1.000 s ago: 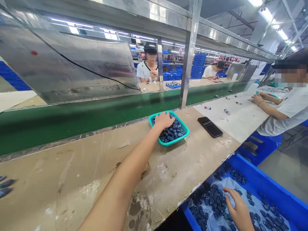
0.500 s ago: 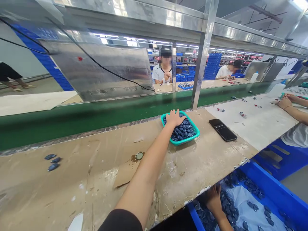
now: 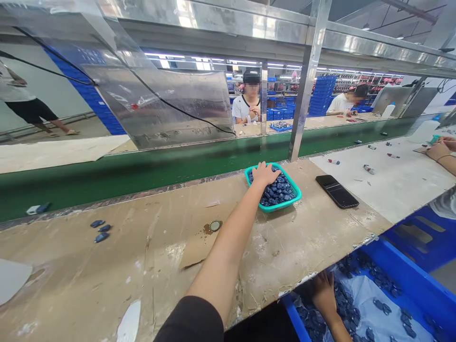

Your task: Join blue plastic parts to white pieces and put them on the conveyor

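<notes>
My left hand (image 3: 264, 174) lies palm down on a heap of dark blue moulded parts (image 3: 280, 194) in a teal plastic tray (image 3: 287, 203), and nothing shows held in it. My right hand (image 3: 324, 293) reaches down into a blue plastic crate (image 3: 402, 266) lined with white plastic sheet (image 3: 370, 304). Its fingers are hidden among more dark blue parts (image 3: 344, 308). Three loose blue parts (image 3: 101, 231) lie on the stained bench top (image 3: 142, 266), well left of my arm.
A black phone (image 3: 337, 191) lies right of the tray. Behind the bench runs a green conveyor belt (image 3: 142, 185) with a steel post (image 3: 306, 85). A co-worker's hand (image 3: 439, 152) rests on a white mat (image 3: 384, 185) scattered with small parts.
The view has swung left, bringing the loose blue parts in. My right hand has moved deeper into the crate, and my left hand stays on the heap in the tray.
</notes>
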